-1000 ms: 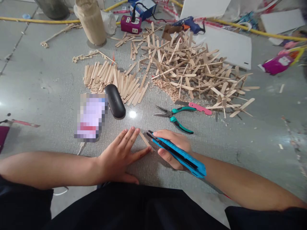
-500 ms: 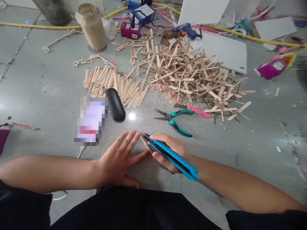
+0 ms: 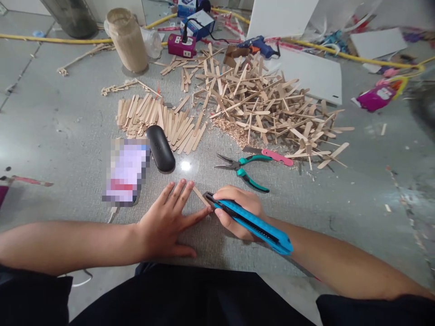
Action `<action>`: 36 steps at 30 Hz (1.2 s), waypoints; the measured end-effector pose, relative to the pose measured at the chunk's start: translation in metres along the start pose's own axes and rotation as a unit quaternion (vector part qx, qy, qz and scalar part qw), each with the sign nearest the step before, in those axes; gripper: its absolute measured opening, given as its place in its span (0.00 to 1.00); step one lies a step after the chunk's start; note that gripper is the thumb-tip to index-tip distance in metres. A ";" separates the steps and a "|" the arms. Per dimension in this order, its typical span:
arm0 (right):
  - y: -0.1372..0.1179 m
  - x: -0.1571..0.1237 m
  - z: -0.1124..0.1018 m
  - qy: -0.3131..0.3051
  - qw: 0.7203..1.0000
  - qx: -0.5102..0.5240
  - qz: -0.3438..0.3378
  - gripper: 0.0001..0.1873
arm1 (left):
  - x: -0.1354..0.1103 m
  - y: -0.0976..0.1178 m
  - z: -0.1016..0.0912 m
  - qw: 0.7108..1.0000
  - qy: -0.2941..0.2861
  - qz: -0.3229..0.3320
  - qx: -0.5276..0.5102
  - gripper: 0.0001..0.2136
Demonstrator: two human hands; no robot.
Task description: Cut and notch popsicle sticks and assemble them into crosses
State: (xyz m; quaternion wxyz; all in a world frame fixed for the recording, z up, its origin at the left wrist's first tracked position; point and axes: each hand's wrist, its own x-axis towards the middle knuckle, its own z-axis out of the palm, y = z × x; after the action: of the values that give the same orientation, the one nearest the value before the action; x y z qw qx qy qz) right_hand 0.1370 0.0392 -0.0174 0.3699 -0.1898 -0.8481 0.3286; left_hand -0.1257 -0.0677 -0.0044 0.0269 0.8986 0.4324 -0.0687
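My left hand (image 3: 171,217) lies flat with fingers spread, its index fingertip at the lower end of a thin wooden stick (image 3: 200,195) on the grey surface. In my right hand (image 3: 239,206) is a blue utility knife (image 3: 256,226), its front end tilted down over that stick. Whether the blade touches the wood I cannot tell. Beyond my hands lie long-nose pliers (image 3: 238,166) with green and black handles, spread apart, and a pink-handled folding saw or knife (image 3: 277,157).
Flat wooden sticks (image 3: 176,129) lie in rows behind a black case (image 3: 161,148) and a phone (image 3: 125,170). Crossed sticks (image 3: 272,99) form a large heap farther back. A jar (image 3: 127,43), a purple power adapter (image 3: 181,45) and a blue glue gun (image 3: 260,46) stand or lie behind.
The knife's front end has shifted down along the stick, and more of the stick's upper part shows. My left hand has moved slightly left, and the whole view has shifted a little.
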 end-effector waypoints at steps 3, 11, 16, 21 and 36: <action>0.003 0.000 0.000 -0.004 1.000 -0.008 0.014 0.13 | -0.001 0.000 -0.001 1.000 0.001 -0.007 -0.013 0.69; 0.004 0.004 -0.005 -0.025 0.998 -0.018 0.055 0.14 | -0.005 -0.002 0.001 0.999 0.018 0.000 -0.047 0.69; 0.004 0.001 -0.005 -0.028 0.998 -0.021 0.050 0.14 | -0.001 -0.007 -0.001 0.998 0.024 0.013 -0.060 0.65; 0.003 0.002 -0.006 -0.043 0.998 -0.016 0.053 0.15 | 0.004 -0.008 -0.004 0.997 0.005 0.019 -0.070 0.63; -0.003 0.000 -0.010 -0.003 0.994 0.005 0.108 0.17 | -0.012 0.002 -0.007 0.986 0.155 0.021 -0.065 0.42</action>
State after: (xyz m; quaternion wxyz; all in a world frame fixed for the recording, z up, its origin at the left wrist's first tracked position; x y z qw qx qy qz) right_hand 0.1449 0.0416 -0.0106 0.3302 -0.2778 -0.8222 0.3711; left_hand -0.1306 -0.0772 0.0038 0.0194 0.9035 0.4162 0.1002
